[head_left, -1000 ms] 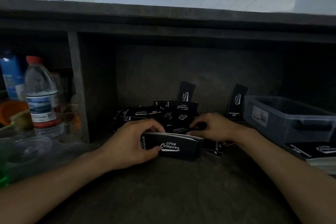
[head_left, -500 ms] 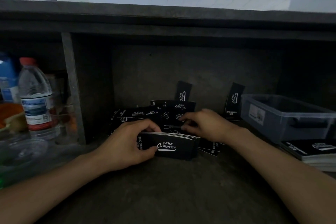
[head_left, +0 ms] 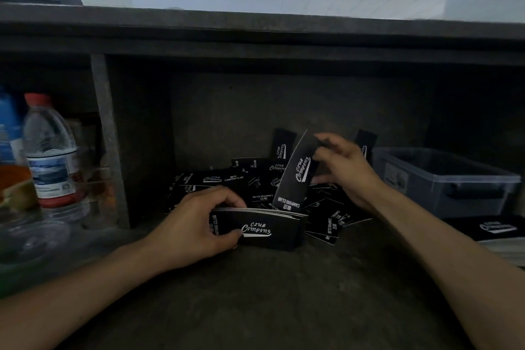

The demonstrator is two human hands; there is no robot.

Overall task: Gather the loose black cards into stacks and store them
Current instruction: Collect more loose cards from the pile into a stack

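Note:
On the dark shelf floor my left hand (head_left: 196, 227) grips a thick stack of black cards (head_left: 267, 230) printed "Club Camping", standing on its long edge. My right hand (head_left: 343, 170) holds a single black card (head_left: 297, 173) upright, lifted above the heap, its lower end just over the stack. A loose heap of black cards (head_left: 227, 182) lies behind and right of the stack, two of them leaning against the back wall. A finished stack of cards (head_left: 497, 231) lies at the far right.
A grey plastic bin (head_left: 446, 179) stands at the right. A vertical shelf divider (head_left: 108, 139) separates a left compartment holding a water bottle (head_left: 51, 153), a blue bottle and an orange container (head_left: 14, 179). A shelf board runs overhead.
My right hand has risen from the heap with one card pinched in it, bringing it upright over the stack. My left hand keeps the stack in place.

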